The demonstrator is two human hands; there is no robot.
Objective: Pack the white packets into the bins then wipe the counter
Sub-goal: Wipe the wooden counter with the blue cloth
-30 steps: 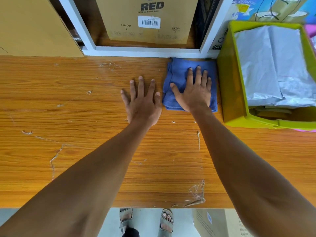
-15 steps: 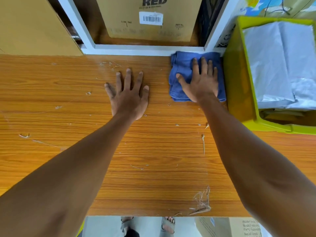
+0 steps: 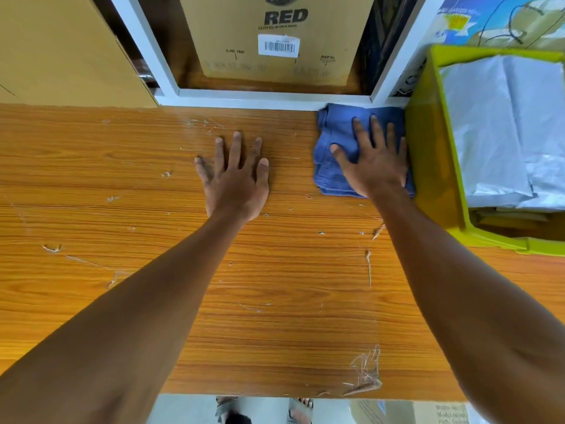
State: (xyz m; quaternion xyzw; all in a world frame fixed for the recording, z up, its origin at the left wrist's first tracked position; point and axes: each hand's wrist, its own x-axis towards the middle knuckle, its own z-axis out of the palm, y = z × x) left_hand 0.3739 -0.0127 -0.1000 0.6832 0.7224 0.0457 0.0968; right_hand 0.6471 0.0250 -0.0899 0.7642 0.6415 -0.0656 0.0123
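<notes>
The right hand is lying flat, its fingers spread straight and pressing down on the folded blue cloth rather than curling round it. The left hand is splayed flat too, palm down on the bare wooden counter, holding nothing, looking like a brace while the other one is working. The cloth is sitting at the far right of the counter, tucked into the corner, its far edge up against the white shelf frame and its right edge touching the wall of the yellow-green bin. Inside that bin the white packets are lying stacked, so the packing looks done and the wiping is the job in hand.

That cloth looks soft, light and several layers thick, so it is likely to bunch or unfold if it is dragged by one corner. A flat palm across the middle, as now, should be keeping the layers together and spreading the pressure. The counter looks smooth but is carrying pale flecks and scraps of peeling film, one curl near the front edge, which may snag the fabric. Wiping tight against the bin risks nudging it, since a plastic bin may slide easily. Beyond the frame a cardboard box marked RED is standing in the shelf, well clear of both hands.
</notes>
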